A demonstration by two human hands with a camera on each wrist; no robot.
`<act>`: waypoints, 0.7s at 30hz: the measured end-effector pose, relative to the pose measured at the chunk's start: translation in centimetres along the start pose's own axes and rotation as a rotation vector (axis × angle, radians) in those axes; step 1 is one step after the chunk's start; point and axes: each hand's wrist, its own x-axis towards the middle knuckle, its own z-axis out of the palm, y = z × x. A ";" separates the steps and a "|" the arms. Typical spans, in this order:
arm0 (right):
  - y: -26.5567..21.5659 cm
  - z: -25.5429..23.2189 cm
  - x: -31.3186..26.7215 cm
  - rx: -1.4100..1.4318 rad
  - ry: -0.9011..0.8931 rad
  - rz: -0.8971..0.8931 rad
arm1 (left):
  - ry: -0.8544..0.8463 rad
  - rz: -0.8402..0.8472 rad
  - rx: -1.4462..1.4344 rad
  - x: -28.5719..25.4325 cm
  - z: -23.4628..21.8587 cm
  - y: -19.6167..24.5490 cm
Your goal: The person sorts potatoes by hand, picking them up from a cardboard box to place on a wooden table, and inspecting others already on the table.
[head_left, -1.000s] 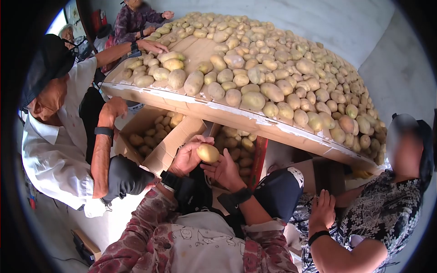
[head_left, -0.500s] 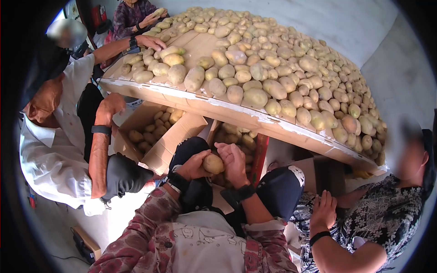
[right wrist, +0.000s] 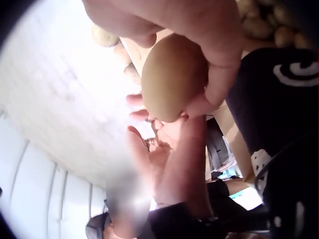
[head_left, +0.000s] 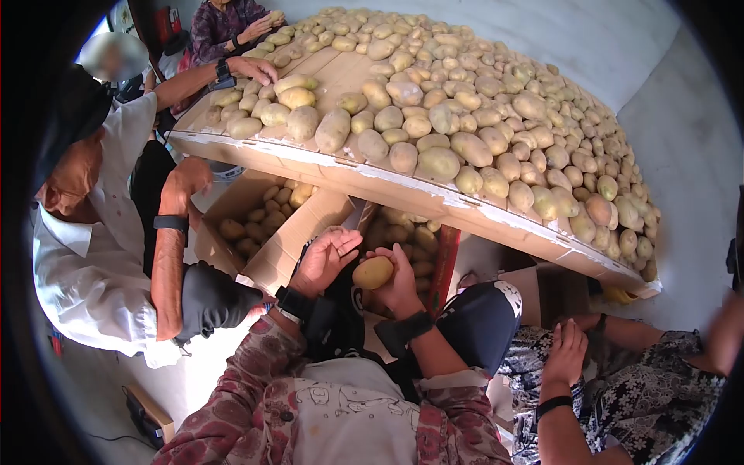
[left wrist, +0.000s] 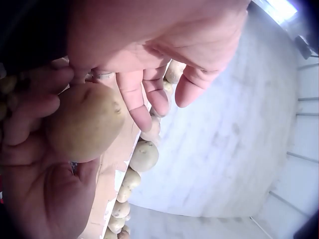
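A yellowish potato (head_left: pixel 373 273) is gripped by my right hand (head_left: pixel 399 285), above my lap and in front of the board's edge. The right wrist view shows the fingers curled round that same potato (right wrist: pixel 174 77). Just to its left is my left hand (head_left: pixel 324 262), palm turned up and fingers loosely extended with nothing in them. Close up in the left wrist view, the left fingers (left wrist: pixel 132 94) hang apart beside the potato (left wrist: pixel 87 122).
A cardboard-edged table (head_left: pixel 341 174) carries a broad spread of potatoes (head_left: pixel 473 147). Below it stand a cardboard box (head_left: pixel 310 225) of potatoes and another box with a red side (head_left: pixel 446 267). A person in a white shirt (head_left: pixel 85 271) sits left; another in a patterned shirt (head_left: pixel 651 395) sits right.
The potato has passed from my left hand into my right. My left hand has opened and drawn slightly away. The person at right has leaned out toward the view's edge.
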 end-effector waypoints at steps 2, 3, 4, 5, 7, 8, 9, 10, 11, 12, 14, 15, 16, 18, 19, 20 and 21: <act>-0.4 -0.6 0.7 -0.077 -0.049 -0.231 | 0.142 -0.209 0.167 -0.3 0.3 0.1; -0.6 0.1 0.3 -0.123 -0.046 -0.306 | 0.074 -0.324 0.166 -0.7 0.5 -0.1; -0.8 0.4 0.4 -0.122 -0.046 -0.306 | 0.008 -0.444 0.163 -1.0 0.6 -0.5; -0.9 0.5 0.4 -0.372 -0.108 -0.455 | 0.012 -0.453 0.161 -1.1 0.7 -0.9; -1.0 0.3 0.1 -0.744 -0.274 -0.627 | -0.097 -0.614 0.106 -0.9 1.0 -1.9; -1.0 0.5 0.1 -0.746 -0.274 -0.631 | -0.102 -0.614 0.109 -0.4 0.0 -2.0; -0.7 0.9 -0.1 -0.641 -0.182 -0.591 | -0.168 -0.579 0.065 0.1 -1.8 -2.0; -0.5 1.1 -0.2 -0.535 -0.091 -0.547 | -0.233 -0.544 0.019 0.1 -2.2 -1.6; -0.5 0.6 0.1 -0.542 -0.032 -0.586 | -0.108 -0.528 0.003 0.0 -2.6 -1.2; -0.5 0.4 0.3 -0.537 -0.029 -0.587 | -0.107 -0.533 0.005 -0.3 -1.8 -0.7; -0.9 0.0 0.3 -0.440 0.104 -0.345 | 0.011 -0.209 0.032 -0.6 0.2 0.2; -0.8 -0.1 0.3 -0.440 0.102 -0.348 | -0.040 -0.139 -0.035 -0.5 0.6 0.6; -0.4 -0.1 0.2 -0.365 0.031 -0.166 | -0.043 -0.132 -0.032 -0.3 0.6 0.6; 0.2 0.8 0.4 -0.291 -0.043 0.022 | -0.195 0.102 0.139 0.1 0.8 0.3; 0.6 1.4 0.1 -0.184 -0.115 0.051 | -0.146 0.082 0.190 0.0 1.0 0.3; 0.8 1.7 -0.2 -0.076 -0.178 0.079 | -0.142 0.076 0.182 -0.2 1.2 0.2; 1.1 0.6 0.1 -0.078 -0.176 0.080 | -0.135 0.068 0.087 -0.5 1.8 0.3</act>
